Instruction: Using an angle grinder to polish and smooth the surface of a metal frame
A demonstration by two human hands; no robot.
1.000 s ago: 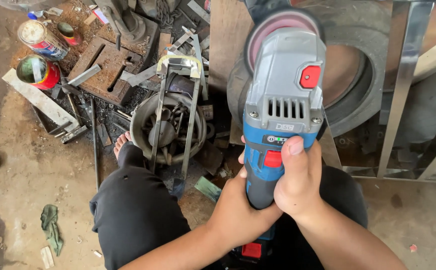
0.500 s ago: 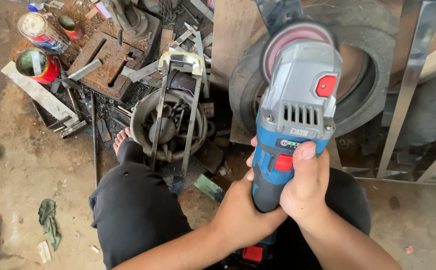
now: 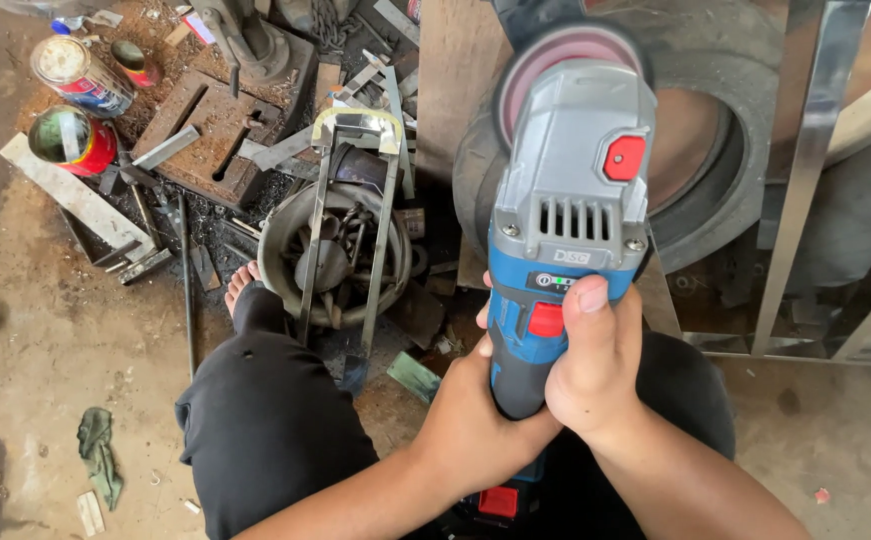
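While both hands wrap its blue body, a cordless angle grinder (image 3: 565,230) is held upright in the centre of the view, its grey head and pinkish disc (image 3: 565,60) pointing away from the person. The right hand (image 3: 595,370) is closed round the handle, with the thumb lying beside the red switch, seemingly so the switch can be worked without shifting the grip. The left hand (image 3: 475,425) is closed round the lower handle from the other side, steadying the tool's weight. Just beyond the disc lies a worn tyre (image 3: 725,150) on the ground, with shiny metal strips (image 3: 805,170) leaning across it. The person squats, black-trousered knees (image 3: 265,420) spread either side of the tool. To the left sit a scrap-filled metal bowl (image 3: 340,255), rusty blocks (image 3: 210,130), two paint tins (image 3: 73,105) and a green rag (image 3: 100,450) on the dirty concrete floor (image 3: 45,380).
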